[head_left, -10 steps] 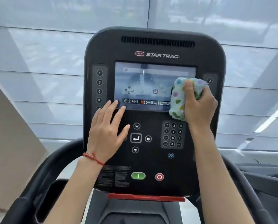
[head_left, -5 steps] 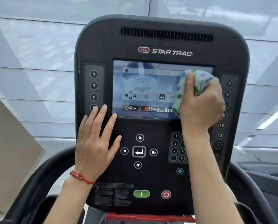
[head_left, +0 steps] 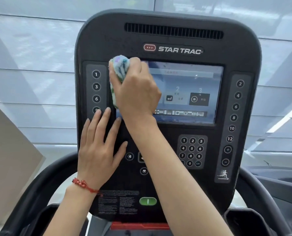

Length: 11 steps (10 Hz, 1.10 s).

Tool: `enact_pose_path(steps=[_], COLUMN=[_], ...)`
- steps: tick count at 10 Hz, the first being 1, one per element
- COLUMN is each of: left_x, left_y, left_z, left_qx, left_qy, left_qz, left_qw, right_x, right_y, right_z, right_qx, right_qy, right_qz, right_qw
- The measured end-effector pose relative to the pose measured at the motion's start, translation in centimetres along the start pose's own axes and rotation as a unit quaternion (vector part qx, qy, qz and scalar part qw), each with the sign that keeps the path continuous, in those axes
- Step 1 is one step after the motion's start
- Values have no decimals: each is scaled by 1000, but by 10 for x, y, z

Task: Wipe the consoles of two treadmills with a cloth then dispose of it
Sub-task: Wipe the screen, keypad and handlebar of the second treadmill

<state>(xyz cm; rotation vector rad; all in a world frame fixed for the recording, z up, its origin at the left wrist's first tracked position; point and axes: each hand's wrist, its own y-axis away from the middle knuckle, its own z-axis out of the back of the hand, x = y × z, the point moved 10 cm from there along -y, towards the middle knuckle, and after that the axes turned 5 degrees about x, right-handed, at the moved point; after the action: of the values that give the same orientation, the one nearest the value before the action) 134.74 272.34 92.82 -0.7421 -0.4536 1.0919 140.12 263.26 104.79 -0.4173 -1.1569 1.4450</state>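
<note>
Glossy black console (head_left: 167, 167): left hand (head_left: 97, 150) flat, right hand (head_left: 136, 92) gripping fluffy bunched cloth (head_left: 119, 68).

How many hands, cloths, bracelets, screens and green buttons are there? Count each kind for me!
hands: 2 (left hand, right hand)
cloth: 1
red bracelet: 1
screen: 1
green button: 1
Total: 6

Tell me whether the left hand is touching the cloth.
Apart: in the head view the left hand lies flat on the console, dark panel showing between its fingertips and the cloth.
</note>
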Motion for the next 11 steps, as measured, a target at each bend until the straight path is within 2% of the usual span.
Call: enact_pose_path(steps=[1,2,3,4,5,6,7,8,11], left_x=[-1,-1,0,0,1,1,2,2,6], left_y=[0,1,1,0,1,1,1,1,22], left_z=[1,2,0,-1,-2,-1,-2,-2,4], left_qx=[3,7,12,16,14,9,9,8,10], left_qy=[-8,-10,-15,-14,-12,-13,-15,-7,35], left_qz=[-4,-1,2,0,2,7,9,3,-2], left_qw=[1000,1000,1000,1000,1000,1000,1000,1000,999], right_x=[-8,-35,-74,-119,-166,-181,-171,-142,-7], right_y=[-9,-15,-18,-18,-11,-1,10,26,40], right_z=[8,22,45,64,93,105,101,86,1], right_qx=[0,-5,-19,9,-14,-34,-57,-64,22], right_qy=[31,29,18,40,36,56,43,20,-18], right_qz=[35,31,-15,-82,-153,-198,-218,-198,-36], right_qw=[999,999,1000,996,987,978,973,978,999])
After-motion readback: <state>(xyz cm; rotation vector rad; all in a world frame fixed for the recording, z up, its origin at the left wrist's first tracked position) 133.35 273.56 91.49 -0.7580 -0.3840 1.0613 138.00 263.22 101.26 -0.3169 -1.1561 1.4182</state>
